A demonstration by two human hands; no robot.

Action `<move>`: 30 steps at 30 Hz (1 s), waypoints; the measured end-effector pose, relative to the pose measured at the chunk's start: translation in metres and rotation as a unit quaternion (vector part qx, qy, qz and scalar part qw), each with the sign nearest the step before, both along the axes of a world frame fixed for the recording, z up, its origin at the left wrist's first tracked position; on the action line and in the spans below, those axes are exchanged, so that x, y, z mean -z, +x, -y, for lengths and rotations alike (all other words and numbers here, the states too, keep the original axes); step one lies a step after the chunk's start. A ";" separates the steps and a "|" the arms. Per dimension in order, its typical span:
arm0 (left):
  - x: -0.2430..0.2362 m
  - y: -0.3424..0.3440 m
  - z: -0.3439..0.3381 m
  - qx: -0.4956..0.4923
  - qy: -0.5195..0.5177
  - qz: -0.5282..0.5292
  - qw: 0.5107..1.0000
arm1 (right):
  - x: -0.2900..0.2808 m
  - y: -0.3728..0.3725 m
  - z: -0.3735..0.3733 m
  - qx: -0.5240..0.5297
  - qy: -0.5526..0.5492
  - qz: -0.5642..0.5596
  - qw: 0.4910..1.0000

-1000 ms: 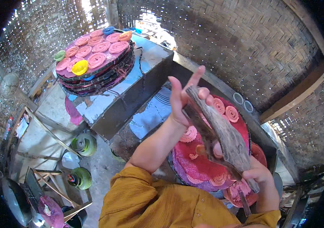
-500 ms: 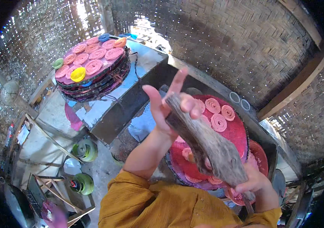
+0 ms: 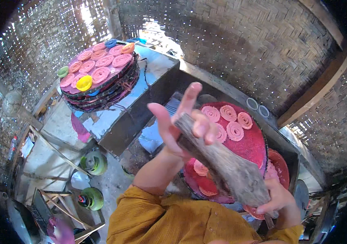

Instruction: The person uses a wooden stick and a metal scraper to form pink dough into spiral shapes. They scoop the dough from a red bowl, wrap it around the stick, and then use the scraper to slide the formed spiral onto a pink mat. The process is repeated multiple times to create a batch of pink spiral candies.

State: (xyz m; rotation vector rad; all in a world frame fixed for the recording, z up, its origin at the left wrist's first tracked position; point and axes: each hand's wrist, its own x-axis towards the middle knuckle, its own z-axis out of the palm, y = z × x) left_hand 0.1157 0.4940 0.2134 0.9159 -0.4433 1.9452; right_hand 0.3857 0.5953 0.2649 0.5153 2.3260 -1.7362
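Up close, a weathered grey wooden paddle [image 3: 222,160] slants across the middle of the view, its narrow end high and to the left, its broad end low and to the right. The left hand [image 3: 181,122] meets the narrow end: the palm is spread, index finger and thumb stretched apart, while the other fingers curl loosely over the tip of the wood. The right hand [image 3: 277,197] is clamped around the broad lower end, fingers wrapped under it.

Beneath the paddle, to the right, sits a round red tray [image 3: 255,148] holding pink spiral discs [image 3: 232,122], several grouped at its far side and a couple more showing at its near edge under the wood. A second red tray [image 3: 281,168] peeks out below it on the right.

Farther off to the left, a stack of round woven trays [image 3: 104,87] rests on a shiny metal-topped table [image 3: 141,97]. The top tray carries more pink spirals [image 3: 102,67], with a yellow disc [image 3: 84,83], a green one [image 3: 62,71], an orange one [image 3: 128,48] and a blue one [image 3: 110,42] around its rim.

Near the lower left, two green gas canisters [image 3: 94,162] stand on the floor. Woven bamboo walls [image 3: 238,44] close in the far side.
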 end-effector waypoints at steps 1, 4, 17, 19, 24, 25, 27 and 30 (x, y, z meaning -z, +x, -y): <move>0.003 0.005 -0.002 0.003 -0.005 0.003 1.000 | -0.007 0.002 -0.004 -0.021 0.022 0.021 0.999; 0.005 0.004 -0.014 0.014 0.005 0.003 1.000 | -0.025 -0.001 -0.005 0.027 0.020 0.035 0.999; -0.022 -0.026 0.006 -0.040 -0.017 -0.016 0.999 | -0.019 -0.038 -0.002 -0.009 0.019 -0.049 0.999; -0.018 -0.020 0.013 -0.051 -0.031 -0.020 0.998 | -0.012 -0.032 -0.003 -0.031 0.030 -0.049 0.998; 0.001 -0.001 0.008 -0.015 -0.056 0.001 0.998 | 0.001 -0.007 -0.010 -0.038 -0.003 -0.002 0.999; 0.001 0.007 0.005 -0.012 -0.076 0.008 0.997 | 0.002 0.000 -0.009 -0.011 -0.025 0.023 0.999; 0.005 0.015 -0.004 0.020 -0.085 0.016 0.996 | 0.005 0.011 -0.008 0.023 -0.063 0.043 0.997; 0.016 0.018 -0.016 0.117 -0.141 0.024 0.983 | 0.013 0.024 -0.007 0.048 -0.099 0.031 0.993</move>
